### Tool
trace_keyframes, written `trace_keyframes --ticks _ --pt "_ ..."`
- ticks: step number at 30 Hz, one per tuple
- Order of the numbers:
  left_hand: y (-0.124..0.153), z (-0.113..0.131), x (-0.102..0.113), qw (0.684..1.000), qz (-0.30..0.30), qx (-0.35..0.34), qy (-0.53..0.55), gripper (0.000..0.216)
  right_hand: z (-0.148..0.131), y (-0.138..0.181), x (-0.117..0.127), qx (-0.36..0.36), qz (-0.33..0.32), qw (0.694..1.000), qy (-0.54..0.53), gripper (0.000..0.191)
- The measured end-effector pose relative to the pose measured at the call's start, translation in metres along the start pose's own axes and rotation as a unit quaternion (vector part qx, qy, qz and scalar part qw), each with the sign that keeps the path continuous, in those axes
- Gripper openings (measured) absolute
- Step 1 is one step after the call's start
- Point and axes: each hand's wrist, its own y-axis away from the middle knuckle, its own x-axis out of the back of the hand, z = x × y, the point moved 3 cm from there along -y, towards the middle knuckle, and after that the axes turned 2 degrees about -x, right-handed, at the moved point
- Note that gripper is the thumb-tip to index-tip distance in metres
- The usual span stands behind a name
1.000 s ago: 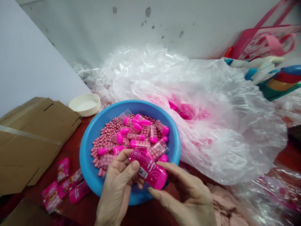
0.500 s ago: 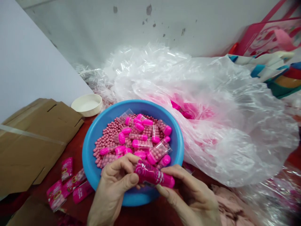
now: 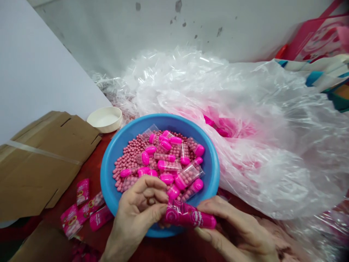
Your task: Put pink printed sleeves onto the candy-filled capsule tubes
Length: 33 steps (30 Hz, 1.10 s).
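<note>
A small tube in a shiny dark pink printed sleeve (image 3: 191,216) lies level between my hands, over the near rim of a blue basin (image 3: 215,165). My left hand (image 3: 139,214) pinches its left end between thumb and curled fingers. On its right end, the thumb and index finger of my right hand (image 3: 237,229) are closed. Round dusky-pink beads (image 3: 127,160) fill the basin. On them lie several clear tubes with bright pink caps (image 3: 169,166), holding beads. My fingers hide part of the held tube's ends.
Left of the basin, several pink printed packets (image 3: 82,191) lie on the red table (image 3: 89,174). Beyond them are flattened cardboard (image 3: 38,174) and a white dish (image 3: 105,120). Clear plastic bags (image 3: 259,102) spread behind and right, with pink pieces inside. A pink bag (image 3: 319,40) stands far right.
Both hands have moved a little right and down with the pink tube. The basin and other things sit slightly further right in view. My grip looks much the same.
</note>
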Motion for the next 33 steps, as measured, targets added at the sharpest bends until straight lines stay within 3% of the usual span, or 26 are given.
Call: trace_keyframes --ticks 2,5,7,10,12,14,17,20,24,28,33 --pt "0.000 0.003 0.001 0.995 -0.005 -0.037 -0.094 0.008 0.002 0.001 0.000 0.010 -0.004 1.000 0.009 0.028" --pt "0.004 0.005 0.000 0.961 0.005 -0.137 -0.238 0.016 0.002 0.002 -0.001 0.004 -0.027 0.999 0.030 0.022" --pt "0.008 0.004 0.001 0.950 0.049 -0.171 -0.255 0.017 -0.001 0.000 0.001 0.017 -0.032 0.999 0.036 0.021" --pt "0.013 0.001 0.007 0.968 0.100 -0.141 -0.183 0.017 -0.008 -0.005 0.002 0.048 -0.061 0.997 0.024 0.023" --pt "0.015 0.001 0.008 0.982 0.065 -0.108 -0.142 0.020 -0.013 -0.010 0.003 0.051 -0.085 0.995 0.028 0.022" --pt "0.015 0.005 0.004 0.982 -0.011 -0.077 -0.170 0.034 -0.017 -0.014 0.002 0.051 -0.105 0.992 0.039 0.022" --pt "0.012 0.010 -0.007 0.945 -0.147 -0.039 -0.290 0.034 -0.018 -0.016 0.001 0.053 -0.104 0.992 0.049 0.026" --pt "0.007 0.015 -0.016 0.912 -0.196 -0.038 -0.357 0.026 -0.014 -0.015 0.004 0.069 -0.040 0.995 0.064 0.029" --pt "0.007 0.014 -0.023 0.923 -0.155 -0.083 -0.342 0.022 -0.008 -0.013 0.003 0.096 -0.022 0.994 0.047 0.027" --pt "0.012 0.012 -0.028 0.937 -0.088 -0.129 -0.313 0.018 -0.009 -0.012 0.001 0.132 -0.012 0.991 0.026 0.043" --pt "0.017 0.008 -0.034 0.941 -0.072 -0.137 -0.301 0.019 -0.011 -0.010 0.001 0.157 0.011 0.987 0.016 0.052"
